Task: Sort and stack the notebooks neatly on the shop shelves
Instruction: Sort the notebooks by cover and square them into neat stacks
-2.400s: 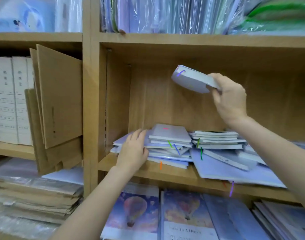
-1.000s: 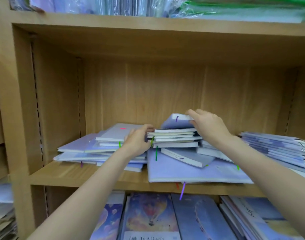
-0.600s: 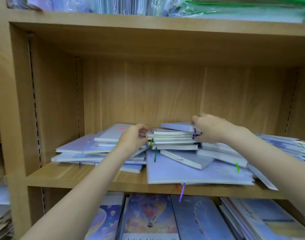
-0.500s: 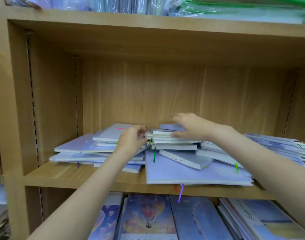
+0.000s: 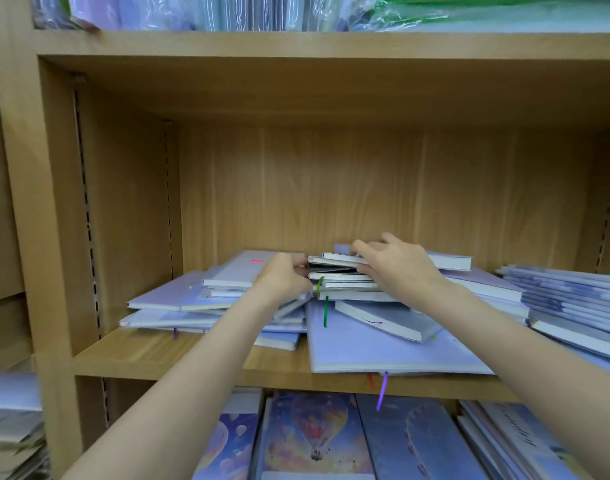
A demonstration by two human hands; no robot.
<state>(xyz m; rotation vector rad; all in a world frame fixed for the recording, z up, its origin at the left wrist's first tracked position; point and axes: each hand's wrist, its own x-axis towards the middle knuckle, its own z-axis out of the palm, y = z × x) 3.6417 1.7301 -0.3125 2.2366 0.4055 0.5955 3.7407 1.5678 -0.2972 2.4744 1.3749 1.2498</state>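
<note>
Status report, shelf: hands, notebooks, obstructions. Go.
Both hands on the small middle stack: left hand gripping its left edge, right hand curled over the top. Large flat notebook underneath, overhanging the shelf. No obstructions.

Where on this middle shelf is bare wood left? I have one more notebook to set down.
Bare wood shows along the shelf's front edge, from the left side panel to the large flat notebook, in front of the left pile. Further right, notebooks cover the board: the small stack between left hand and right hand, then the slanted pile.
</note>
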